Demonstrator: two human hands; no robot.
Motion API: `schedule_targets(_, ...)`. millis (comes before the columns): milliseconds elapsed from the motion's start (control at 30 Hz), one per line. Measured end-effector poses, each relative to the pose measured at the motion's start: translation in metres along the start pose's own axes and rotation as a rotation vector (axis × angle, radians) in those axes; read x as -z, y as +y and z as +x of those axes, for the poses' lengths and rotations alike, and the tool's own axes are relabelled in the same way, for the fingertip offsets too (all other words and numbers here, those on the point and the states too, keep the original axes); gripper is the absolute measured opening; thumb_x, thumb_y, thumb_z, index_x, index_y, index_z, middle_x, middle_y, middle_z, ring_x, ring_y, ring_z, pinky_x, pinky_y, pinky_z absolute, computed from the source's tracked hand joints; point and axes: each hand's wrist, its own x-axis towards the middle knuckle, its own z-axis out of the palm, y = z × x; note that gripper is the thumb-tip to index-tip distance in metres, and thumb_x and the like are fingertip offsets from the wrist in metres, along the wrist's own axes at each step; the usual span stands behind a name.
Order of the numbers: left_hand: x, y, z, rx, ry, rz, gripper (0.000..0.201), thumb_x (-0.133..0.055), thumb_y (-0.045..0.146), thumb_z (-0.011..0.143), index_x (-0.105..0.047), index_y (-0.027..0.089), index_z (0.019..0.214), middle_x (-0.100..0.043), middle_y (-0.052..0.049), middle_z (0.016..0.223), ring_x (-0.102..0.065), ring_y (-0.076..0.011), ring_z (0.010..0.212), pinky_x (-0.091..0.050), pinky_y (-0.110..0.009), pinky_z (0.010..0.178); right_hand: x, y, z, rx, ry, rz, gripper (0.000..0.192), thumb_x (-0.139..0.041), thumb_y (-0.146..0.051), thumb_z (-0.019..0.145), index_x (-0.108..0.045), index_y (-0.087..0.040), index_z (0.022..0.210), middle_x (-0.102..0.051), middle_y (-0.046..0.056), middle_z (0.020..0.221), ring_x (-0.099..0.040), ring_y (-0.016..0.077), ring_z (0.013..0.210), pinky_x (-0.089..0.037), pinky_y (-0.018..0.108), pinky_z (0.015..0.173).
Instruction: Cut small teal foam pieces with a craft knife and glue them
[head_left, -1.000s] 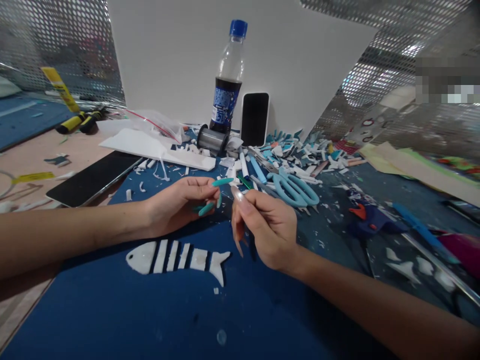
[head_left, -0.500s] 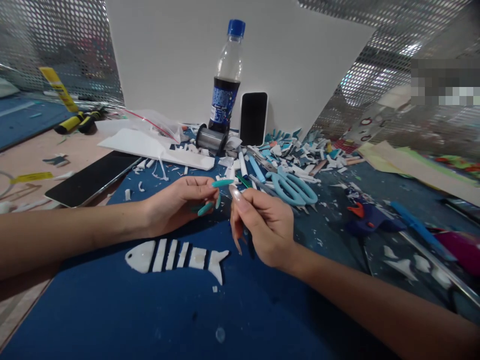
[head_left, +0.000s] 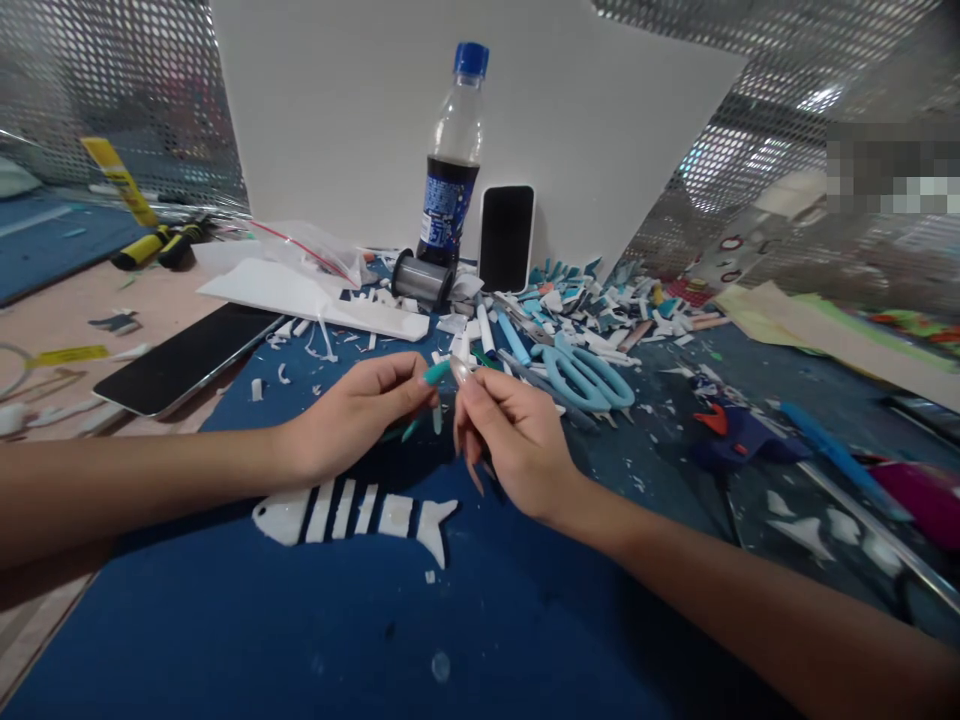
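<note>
Above the blue mat (head_left: 315, 640), my left hand (head_left: 360, 405) and my right hand (head_left: 517, 430) meet tip to tip, both closed in a pinch. Long teal nails show on the left fingers; the right thumb has a pearly nail. Whatever is between the fingertips is too small or hidden to make out. Just below the hands, a white fish cut into several separate pieces (head_left: 395, 516) lies flat, with a dark eye on its head. My left wrist partly covers the head's upper edge. Blue-handled scissors (head_left: 589, 375) rest beyond my right hand.
Behind stand a soda bottle (head_left: 450, 190), a spool (head_left: 422, 280) and an upright phone (head_left: 506, 238). White and blue scraps (head_left: 592, 300) are heaped there. Another phone (head_left: 187, 357) lies at left. A dark blue glue gun (head_left: 742, 440) and a blue pen (head_left: 840, 455) are at right.
My hands have come together, the left moving slightly right and the right slightly left, so the thumbs now meet. The left wrist has lowered over the fish's head. The fish pieces stay put.
</note>
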Motion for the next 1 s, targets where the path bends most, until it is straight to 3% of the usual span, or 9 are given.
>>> schedule_targets(133, 0.007, 0.005, 0.0, -0.16, 0.131, 0.377, 0.025, -0.046, 0.029, 0.089, -0.046, 0.017, 0.066, -0.04, 0.003, 0.062, -0.035, -0.0086, 0.057, -0.028, -0.021, 0.054, 0.0, 0.003, 0.005, -0.118, 0.029, -0.017, 0.04, -0.042, -0.041, 0.093, -0.046, -0.018, 0.061, -0.036, -0.01, 0.033, -0.034, 0.0041, 0.022, -0.026, 0.017, 0.028)
schedule_targets(233, 0.011, 0.008, -0.001, -0.266, 0.185, 0.545, 0.027, -0.045, 0.028, 0.089, -0.043, 0.018, 0.064, -0.038, 0.004, 0.059, -0.035, -0.0092, 0.057, -0.028, -0.022, 0.054, -0.001, 0.007, 0.008, -0.119, 0.075, -0.091, 0.042, -0.04, -0.042, 0.093, -0.047, -0.018, 0.06, -0.035, -0.01, 0.03, -0.031, 0.004, 0.021, -0.025, 0.018, 0.028)
schedule_targets(500, 0.013, 0.006, -0.008, -0.571, 0.237, 0.891, 0.023, -0.041, 0.019, 0.088, -0.038, 0.02, 0.065, -0.04, 0.001, 0.062, -0.034, -0.0112, 0.055, -0.028, -0.026, 0.054, 0.001, 0.006, 0.006, -0.111, -0.023, -0.28, 0.031, -0.039, -0.022, 0.093, -0.046, -0.018, 0.063, -0.046, -0.006, 0.041, -0.047, 0.0064, 0.033, -0.038, 0.019, 0.04)
schedule_targets(700, 0.017, 0.004, -0.004, -0.601, 0.265, 0.97, 0.025, -0.039, 0.019, 0.089, -0.036, 0.02, 0.064, -0.038, 0.001, 0.062, -0.035, -0.0122, 0.056, -0.03, -0.027, 0.056, 0.001, 0.007, 0.006, -0.136, -0.048, -0.195, 0.034, -0.035, -0.033, 0.096, -0.047, -0.018, 0.069, -0.051, -0.004, 0.045, -0.049, 0.0068, 0.036, -0.039, 0.019, 0.04)
schedule_targets(867, 0.015, 0.004, -0.002, -0.6, 0.183, 0.94, 0.023, -0.038, 0.018, 0.09, -0.038, 0.02, 0.067, -0.042, 0.001, 0.064, -0.039, -0.0113, 0.058, -0.032, -0.024, 0.057, 0.002, 0.003, 0.008, -0.103, -0.088, 0.057, 0.038, -0.034, -0.047, 0.094, -0.053, -0.018, 0.077, -0.061, 0.0, 0.062, -0.056, 0.0086, 0.051, -0.042, 0.02, 0.045)
schedule_targets(1000, 0.015, 0.003, -0.003, -0.572, 0.194, 0.95, 0.022, -0.037, 0.019, 0.09, -0.038, 0.02, 0.068, -0.043, 0.0, 0.065, -0.04, -0.0118, 0.059, -0.032, -0.024, 0.057, 0.003, 0.003, 0.008, -0.107, -0.168, 0.203, 0.042, -0.039, -0.052, 0.09, -0.055, -0.017, 0.074, -0.052, -0.004, 0.049, -0.047, 0.0064, 0.041, -0.037, 0.019, 0.04)
